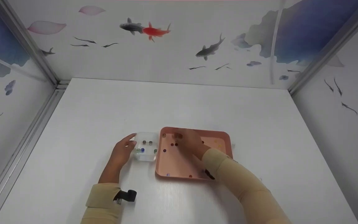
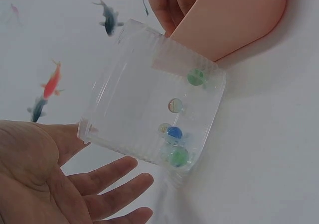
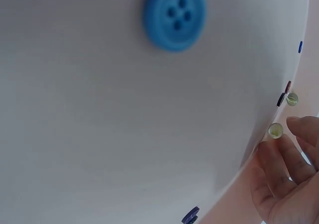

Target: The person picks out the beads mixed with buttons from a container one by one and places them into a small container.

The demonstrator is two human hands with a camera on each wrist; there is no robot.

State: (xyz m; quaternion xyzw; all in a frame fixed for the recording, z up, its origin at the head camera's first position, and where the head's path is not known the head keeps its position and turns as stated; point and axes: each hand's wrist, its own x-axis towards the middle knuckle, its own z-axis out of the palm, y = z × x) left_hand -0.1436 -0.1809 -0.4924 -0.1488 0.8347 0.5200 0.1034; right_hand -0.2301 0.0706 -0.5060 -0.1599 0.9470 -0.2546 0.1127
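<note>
My left hand [image 1: 123, 152] stands at the left side of a clear plastic container [image 1: 145, 157], fingers spread; a fingertip appears to touch its wall. Inside it lie several glass marbles, including a blue marble [image 2: 174, 133] and a green marble [image 2: 196, 76]. Over the upper left part of the pink tray [image 1: 179, 165] reaches my right hand [image 1: 190, 140], blurred in the head view. In the right wrist view its thumb and fingers are apart near a clear marble [image 3: 275, 130]; whether they touch it is unclear. Another marble [image 3: 292, 99] lies beyond.
Several small buttons and marbles are scattered in the tray, such as a blue button [image 3: 175, 17] and a dark purple button [image 3: 190, 215]. The container stands close against the tray's left edge. Panels printed with fish enclose the white table [image 1: 179, 102] at the back and sides.
</note>
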